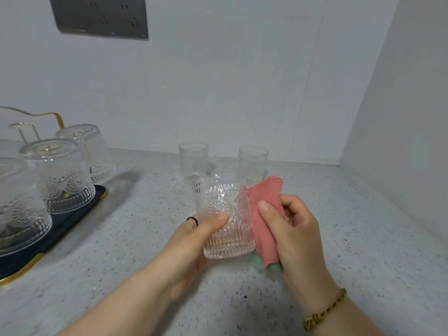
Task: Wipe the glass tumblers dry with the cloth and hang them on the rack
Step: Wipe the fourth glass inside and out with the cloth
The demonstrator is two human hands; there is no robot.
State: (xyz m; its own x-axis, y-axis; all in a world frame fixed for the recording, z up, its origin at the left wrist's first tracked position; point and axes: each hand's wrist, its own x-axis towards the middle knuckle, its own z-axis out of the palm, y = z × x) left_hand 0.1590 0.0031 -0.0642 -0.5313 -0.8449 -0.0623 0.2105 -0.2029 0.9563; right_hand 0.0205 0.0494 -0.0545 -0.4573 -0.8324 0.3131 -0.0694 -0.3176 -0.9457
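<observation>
1. In the lower centre of the frame we see the left hand [191, 241] gripping a patterned glass tumbler [225, 214]. The thumb lies across its near face, and the other fingers pass behind the glass, mostly out of view.
2. The tumbler is held clear of the speckled counter [135, 263]. Its mouth points toward the top of the frame and its thick base toward the bottom.
3. Just right of it, the right hand [293, 231] pinches a pink cloth [263, 214] between thumb and curled fingers, holding it against the tumbler's right wall.
4. The cloth runs along that wall from above the rim to below the base, where a green edge shows. The glass thus sits between the two grips, with the left hand on its left side and the cloth-covered right hand on its right.
5. Above the held tumbler in the frame, we see two plain glasses standing upright on the counter near the back wall, one at centre [193, 158] and one right of it [252, 163].
6. At the left edge stands the rack [36, 117], made of gold wire over a dark tray [72, 221]. Three hung tumblers sit mouth-down on it, at the back [87, 151], the middle [60, 173] and the front [19, 202].
7. We also note a black band [192, 220] on a left finger, a beaded bracelet [324, 311] at lower right, and a grey socket panel [99, 15] at upper left.
</observation>
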